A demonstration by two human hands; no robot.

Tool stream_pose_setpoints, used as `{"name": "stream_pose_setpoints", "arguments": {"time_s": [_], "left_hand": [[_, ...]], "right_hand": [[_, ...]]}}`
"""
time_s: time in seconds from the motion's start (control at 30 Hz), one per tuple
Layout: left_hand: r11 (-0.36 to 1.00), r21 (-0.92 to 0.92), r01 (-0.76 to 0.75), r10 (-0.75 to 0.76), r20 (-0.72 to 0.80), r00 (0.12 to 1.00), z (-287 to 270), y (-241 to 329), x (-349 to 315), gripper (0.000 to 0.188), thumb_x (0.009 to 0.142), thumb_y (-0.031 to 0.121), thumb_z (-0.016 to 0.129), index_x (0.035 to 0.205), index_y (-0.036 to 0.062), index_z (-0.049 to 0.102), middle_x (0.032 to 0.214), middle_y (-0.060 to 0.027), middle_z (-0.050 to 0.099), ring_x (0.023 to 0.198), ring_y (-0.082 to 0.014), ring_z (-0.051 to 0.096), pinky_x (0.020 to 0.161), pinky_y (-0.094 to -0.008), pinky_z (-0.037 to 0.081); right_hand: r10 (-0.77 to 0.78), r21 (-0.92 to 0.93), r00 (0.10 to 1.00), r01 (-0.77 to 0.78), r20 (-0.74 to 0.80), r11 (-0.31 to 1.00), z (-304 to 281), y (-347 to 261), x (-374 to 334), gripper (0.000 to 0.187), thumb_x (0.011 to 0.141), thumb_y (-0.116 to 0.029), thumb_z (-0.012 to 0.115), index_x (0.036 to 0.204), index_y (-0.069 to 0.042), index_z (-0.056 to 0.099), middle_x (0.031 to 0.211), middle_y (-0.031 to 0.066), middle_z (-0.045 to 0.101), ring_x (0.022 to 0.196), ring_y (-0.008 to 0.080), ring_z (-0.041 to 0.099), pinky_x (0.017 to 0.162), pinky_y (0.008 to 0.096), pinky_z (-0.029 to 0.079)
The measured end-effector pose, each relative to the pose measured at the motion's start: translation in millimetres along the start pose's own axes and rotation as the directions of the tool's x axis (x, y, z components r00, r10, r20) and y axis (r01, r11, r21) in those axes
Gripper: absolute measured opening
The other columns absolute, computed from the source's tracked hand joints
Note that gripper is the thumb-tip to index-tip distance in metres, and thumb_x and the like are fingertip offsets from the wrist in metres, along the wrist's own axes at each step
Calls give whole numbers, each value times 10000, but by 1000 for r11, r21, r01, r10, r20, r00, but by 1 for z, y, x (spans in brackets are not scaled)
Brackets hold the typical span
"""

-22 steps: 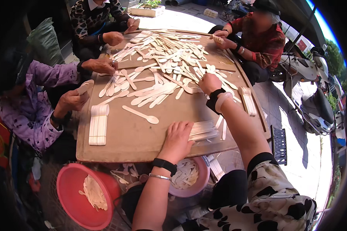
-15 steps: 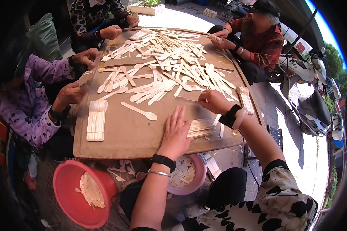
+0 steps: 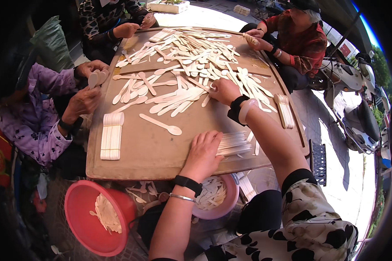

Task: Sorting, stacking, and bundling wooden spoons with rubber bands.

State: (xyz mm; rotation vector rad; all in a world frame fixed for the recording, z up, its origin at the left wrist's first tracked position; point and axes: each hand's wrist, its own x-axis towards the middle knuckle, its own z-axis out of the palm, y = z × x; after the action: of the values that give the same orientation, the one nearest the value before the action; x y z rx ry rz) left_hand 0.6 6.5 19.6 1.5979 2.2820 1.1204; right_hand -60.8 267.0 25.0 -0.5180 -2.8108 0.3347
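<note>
My left hand (image 3: 203,152) lies at the near side of the table, its fingers curled around the left end of a stack of wooden spoons (image 3: 234,143). The spoons stand on edge, pressed side by side. Farther off, my right hand (image 3: 225,91) reaches into the loose pile of wooden spoons (image 3: 196,58), its thumb and fingertips pinched on one spoon at the pile's near edge. That spoon is partly hidden by the fingers. A single wooden spoon (image 3: 161,125) lies apart on the brown table (image 3: 161,152), left of my hands.
Banded spoon bundles stand at the table's left (image 3: 112,136) and right (image 3: 284,111). Below are a red bucket (image 3: 74,217) and a pink basin (image 3: 231,195), both holding spoons or pieces. Three other people sit around the table, handling spoons. A scooter (image 3: 357,113) stands at right.
My right hand has moved away and left, from above the stack to the pile; the spoon it held out is no longer seen there. My left hand has curled its fingers against the stack.
</note>
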Motion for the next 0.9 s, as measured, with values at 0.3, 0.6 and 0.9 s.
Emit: {"name": "stream_pose_setpoints", "arguments": {"time_s": [0.3, 0.6, 0.9], "left_hand": [[1000, -8, -14, 14, -16, 1000, -1, 0, -1, 654, 772, 127, 792, 1370, 16, 551, 1352, -140, 543, 1301, -333, 477, 1127, -452, 355], [1000, 11, 11, -11, -13, 1000, -1, -1, -4, 653, 768, 135, 799, 1364, 25, 557, 1348, -127, 547, 1300, -326, 480, 1125, -451, 357], [1000, 20, 9, -9, -7, 1000, 2, -1, -3, 653, 768, 147, 805, 1360, 30, 557, 1352, -122, 543, 1302, -327, 479, 1124, -449, 358]], "right_hand": [[156, 365, 874, -347, 461, 864, -22, -3, 23, 144, 794, -138, 712, 852, -6, 724, 811, 111, 720, 729, 203, 689, 629, 322, 526], [70, 887, 888, -459, 455, 60, -62, 19, -61, 261, 939, -214, 718, 1111, -37, 633, 976, 39, 674, 803, 127, 654, 704, 253, 510], [244, 800, 890, -455, 386, 392, -62, 51, -106, 257, 896, -87, 747, 1094, 69, 699, 941, 103, 730, 802, 168, 703, 750, 283, 576]]}}
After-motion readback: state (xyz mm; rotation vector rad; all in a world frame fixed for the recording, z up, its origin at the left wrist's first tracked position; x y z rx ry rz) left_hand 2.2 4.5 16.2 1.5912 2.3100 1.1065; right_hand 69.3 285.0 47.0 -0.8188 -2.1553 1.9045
